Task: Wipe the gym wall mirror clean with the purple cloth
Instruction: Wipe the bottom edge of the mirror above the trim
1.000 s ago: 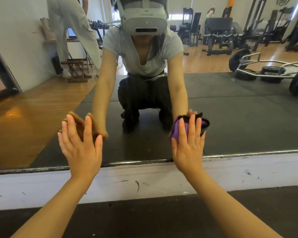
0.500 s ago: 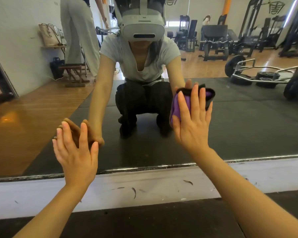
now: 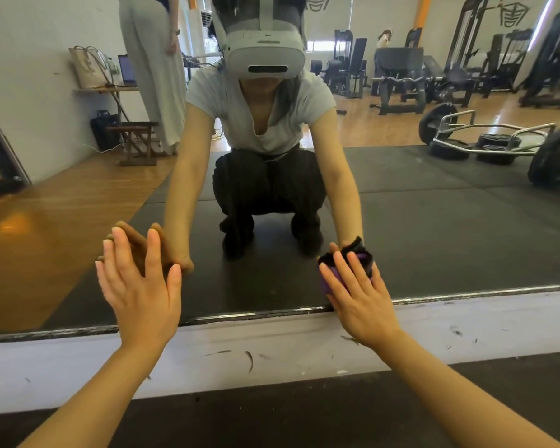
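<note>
Purple cloth (image 3: 332, 279) bunched under flat right hand (image 3: 359, 302); left hand (image 3: 139, 292) splayed, seemingly touching mirror (image 3: 434, 221).

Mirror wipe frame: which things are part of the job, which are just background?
Job: mirror; purple cloth, pressed to the glass by the right hand; left hand, flat on the mirror.

Background, all reflections: trap bar with plates; folding stool; laptop; tote bag.
</note>
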Available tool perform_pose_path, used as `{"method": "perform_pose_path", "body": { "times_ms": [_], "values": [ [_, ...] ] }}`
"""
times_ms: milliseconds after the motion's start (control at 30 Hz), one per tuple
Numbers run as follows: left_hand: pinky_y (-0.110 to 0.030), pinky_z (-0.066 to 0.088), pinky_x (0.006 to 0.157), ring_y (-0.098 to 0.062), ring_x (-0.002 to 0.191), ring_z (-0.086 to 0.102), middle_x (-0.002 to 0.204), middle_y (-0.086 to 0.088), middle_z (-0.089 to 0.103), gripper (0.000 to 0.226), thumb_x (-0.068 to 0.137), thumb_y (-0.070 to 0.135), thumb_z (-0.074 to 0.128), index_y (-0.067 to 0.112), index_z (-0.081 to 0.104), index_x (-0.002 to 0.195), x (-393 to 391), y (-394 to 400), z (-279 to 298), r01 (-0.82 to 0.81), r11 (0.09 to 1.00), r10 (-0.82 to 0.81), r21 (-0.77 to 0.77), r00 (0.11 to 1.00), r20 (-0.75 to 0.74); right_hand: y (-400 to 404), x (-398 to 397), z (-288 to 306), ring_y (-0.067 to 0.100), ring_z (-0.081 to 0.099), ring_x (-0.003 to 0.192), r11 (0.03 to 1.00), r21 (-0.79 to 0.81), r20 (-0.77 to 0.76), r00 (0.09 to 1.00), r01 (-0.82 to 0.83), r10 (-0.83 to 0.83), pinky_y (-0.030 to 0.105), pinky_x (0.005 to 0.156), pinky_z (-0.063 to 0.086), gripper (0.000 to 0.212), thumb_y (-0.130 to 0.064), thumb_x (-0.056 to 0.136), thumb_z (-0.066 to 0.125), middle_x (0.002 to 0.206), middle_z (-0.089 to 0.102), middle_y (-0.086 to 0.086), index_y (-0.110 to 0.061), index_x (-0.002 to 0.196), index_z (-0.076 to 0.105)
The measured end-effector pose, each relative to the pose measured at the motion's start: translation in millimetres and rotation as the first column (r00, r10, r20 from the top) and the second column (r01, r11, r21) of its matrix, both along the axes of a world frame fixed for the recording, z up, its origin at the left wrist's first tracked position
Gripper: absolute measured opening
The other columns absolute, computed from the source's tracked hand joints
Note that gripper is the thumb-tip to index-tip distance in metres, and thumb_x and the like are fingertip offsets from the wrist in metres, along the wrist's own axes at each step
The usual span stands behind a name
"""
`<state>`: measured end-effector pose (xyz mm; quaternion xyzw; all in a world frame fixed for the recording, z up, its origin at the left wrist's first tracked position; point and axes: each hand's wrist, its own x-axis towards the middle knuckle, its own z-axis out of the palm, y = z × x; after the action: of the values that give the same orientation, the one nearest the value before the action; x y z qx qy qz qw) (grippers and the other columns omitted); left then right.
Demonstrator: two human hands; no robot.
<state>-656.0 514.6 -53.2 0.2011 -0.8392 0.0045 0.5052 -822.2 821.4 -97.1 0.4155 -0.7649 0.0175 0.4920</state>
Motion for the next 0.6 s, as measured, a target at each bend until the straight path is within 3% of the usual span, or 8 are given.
{"method": "perform_pose_path", "body": {
  "times_ms": [167,267,400,467,600],
  "values": [
    [-0.049,-0.002,0.120,-0.041,0.151,0.006,0.164,-0.017,0.001,0.066,0.100,0.038,0.039,0.018,0.015,0.158,0.6,3.3,0.7,-0.008,1.000,0.008,0.015,1.000,0.001,-8.9,-10.4,89.6,0.029,0.001,0.153,0.962,-0.273,-0.017,1.000,0.000,-0.005,0.044,0.123,-0.006,0.057,-0.032,0.099,0.042,0.157,0.019,0.020,-0.015,0.152,0.030],
    [-0.050,-0.001,0.120,-0.040,0.151,0.005,0.164,-0.015,0.001,0.064,0.101,0.040,0.037,0.017,0.017,0.157,1.6,4.6,1.5,-0.001,1.000,0.002,0.023,1.000,-0.001,-8.2,-16.3,114.0,0.031,0.005,0.149,0.951,-0.308,-0.013,1.000,-0.022,0.018,0.045,0.123,-0.008,0.056,-0.034,0.102,0.038,0.157,0.016,0.018,-0.014,0.152,0.027],
    [-0.053,0.002,0.119,-0.042,0.150,0.006,0.164,-0.019,0.003,0.064,0.101,0.039,0.038,0.018,0.016,0.158,3.1,6.1,2.9,0.002,0.999,-0.003,0.038,1.000,0.013,-1.3,-16.8,75.4,0.029,-0.003,0.152,0.954,-0.299,0.079,0.997,0.007,0.018,0.046,0.122,-0.004,0.058,-0.036,0.102,0.036,0.158,0.015,0.018,-0.016,0.154,0.019],
    [-0.054,0.004,0.119,-0.042,0.150,0.006,0.164,-0.019,0.003,0.064,0.101,0.040,0.037,0.019,0.016,0.158,3.7,6.1,4.0,0.006,0.999,-0.007,0.035,1.000,0.014,8.0,-13.9,35.2,0.026,-0.011,0.154,0.969,-0.242,0.138,0.990,0.055,-0.022,0.050,0.121,0.002,0.054,-0.040,0.107,0.026,0.159,0.013,0.018,-0.017,0.155,0.015],
    [-0.056,0.006,0.119,-0.042,0.150,0.005,0.163,-0.019,0.002,0.067,0.100,0.038,0.040,0.020,0.013,0.158,5.6,5.9,4.4,0.009,0.999,-0.010,0.031,1.000,0.029,23.4,0.3,-19.9,0.038,0.002,0.152,0.962,-0.184,0.311,0.940,0.204,-0.140,0.063,0.113,0.017,0.057,-0.043,0.108,0.013,0.160,0.014,0.022,-0.009,0.153,0.025]
  ]
}}
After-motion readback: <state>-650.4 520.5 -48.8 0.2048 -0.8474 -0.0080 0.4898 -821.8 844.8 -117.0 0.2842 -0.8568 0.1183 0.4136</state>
